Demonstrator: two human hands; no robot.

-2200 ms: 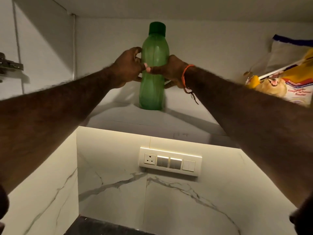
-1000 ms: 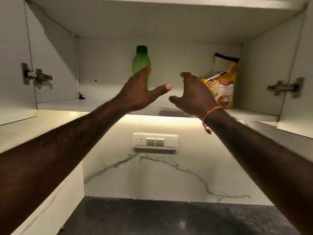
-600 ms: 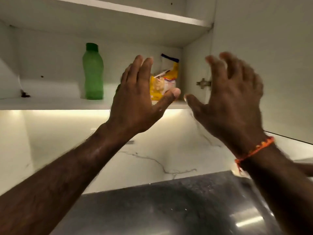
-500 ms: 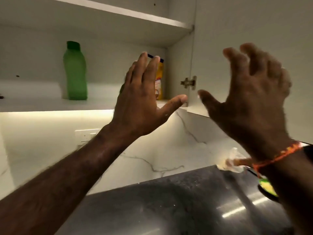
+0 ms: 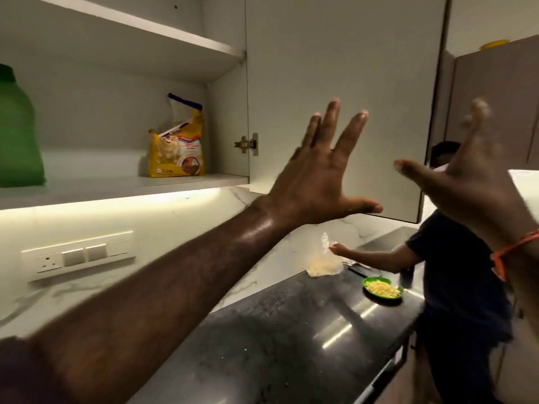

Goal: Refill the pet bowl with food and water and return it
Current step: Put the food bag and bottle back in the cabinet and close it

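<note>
Looking at where things stand, I'd say the refill part is mostly wrapped up and it's the tidy-up stage now. Both hands are up in front of the open cupboard door (image 5: 335, 106), empty, fingers spread wide, holding nothing: the left hand (image 5: 318, 182) is right against the door's lower edge, can't tell if it's actually touching, and the right hand (image 5: 478, 182) is blurry off to the side. The green water bottle (image 5: 17, 135) and the yellow pet food bag (image 5: 178, 147) are both standing on the cupboard shelf (image 5: 122, 186). Down on the dark bench (image 5: 262, 330) there's a green bowl (image 5: 382, 290) with yellowish food in it, near another person (image 5: 463, 287) and a clear plastic bag (image 5: 322, 262). No idea if it has water. Guessing what's left is shutting the cupboard and carrying the bowl back.
</note>
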